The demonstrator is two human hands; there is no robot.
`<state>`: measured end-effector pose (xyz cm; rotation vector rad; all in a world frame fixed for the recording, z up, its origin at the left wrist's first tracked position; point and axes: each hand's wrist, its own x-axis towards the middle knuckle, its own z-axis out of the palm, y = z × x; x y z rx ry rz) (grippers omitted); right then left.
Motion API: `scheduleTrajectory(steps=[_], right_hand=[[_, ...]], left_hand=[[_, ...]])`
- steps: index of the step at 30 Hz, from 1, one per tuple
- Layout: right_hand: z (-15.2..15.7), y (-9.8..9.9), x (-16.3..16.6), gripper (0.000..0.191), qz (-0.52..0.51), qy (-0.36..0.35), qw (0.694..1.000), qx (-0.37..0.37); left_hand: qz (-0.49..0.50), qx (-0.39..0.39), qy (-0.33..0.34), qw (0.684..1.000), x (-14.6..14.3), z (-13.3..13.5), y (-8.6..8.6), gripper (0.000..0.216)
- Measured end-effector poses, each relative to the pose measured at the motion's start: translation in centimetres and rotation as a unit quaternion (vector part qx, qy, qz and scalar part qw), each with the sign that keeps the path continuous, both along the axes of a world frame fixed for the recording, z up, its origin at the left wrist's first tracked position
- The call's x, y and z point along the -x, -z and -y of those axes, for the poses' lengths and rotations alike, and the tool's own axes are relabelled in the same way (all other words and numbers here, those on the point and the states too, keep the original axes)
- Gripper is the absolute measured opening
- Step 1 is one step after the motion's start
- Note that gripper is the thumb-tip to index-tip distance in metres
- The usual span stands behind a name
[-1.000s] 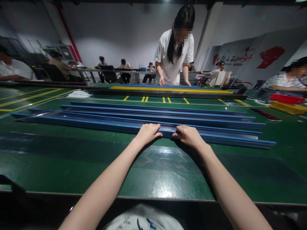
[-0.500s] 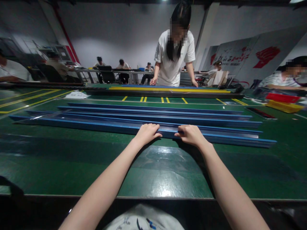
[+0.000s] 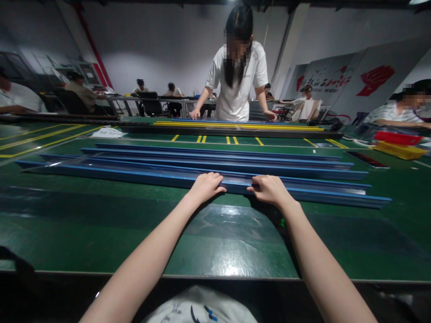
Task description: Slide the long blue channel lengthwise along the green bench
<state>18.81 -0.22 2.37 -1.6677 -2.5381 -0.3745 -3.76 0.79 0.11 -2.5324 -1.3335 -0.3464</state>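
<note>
Several long blue rails [image 3: 141, 161] lie side by side across the green table [image 3: 84, 224]. The nearest blue rail [image 3: 111, 176] runs from far left to far right. My left hand [image 3: 205, 187] grips its near edge at the middle, fingers curled over the top. My right hand [image 3: 269, 189] grips the same rail a little to the right, fingers also curled over it. Both arms reach straight forward from the table's front edge.
Across the table a person in a white shirt [image 3: 237, 85] leans over yellow and blue rails [image 3: 235, 124] with both hands down. Red and yellow trays [image 3: 399, 143] sit at the right. A white paper [image 3: 109, 133] lies at the back left. Other people sit at the sides and back.
My hands have stayed on the nearest rail, barely shifting. The person opposite has moved left and spread their hands wider along the far rails.
</note>
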Motion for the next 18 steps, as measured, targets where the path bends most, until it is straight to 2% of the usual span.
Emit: scheduleTrajectory(steps=[10, 18], right_hand=[[0.22, -0.22, 0.15, 0.029, -0.014, -0.005, 1.000, 0.016], [0.15, 0.13, 0.21, 0.029, -0.033, -0.036, 0.999, 0.015]], left_hand=[[0.005, 0.012, 0.004, 1.000, -0.01, 0.17, -0.20, 0.026], [0.005, 0.017, 0.004, 1.000, -0.11, 0.29, -0.33, 0.025]])
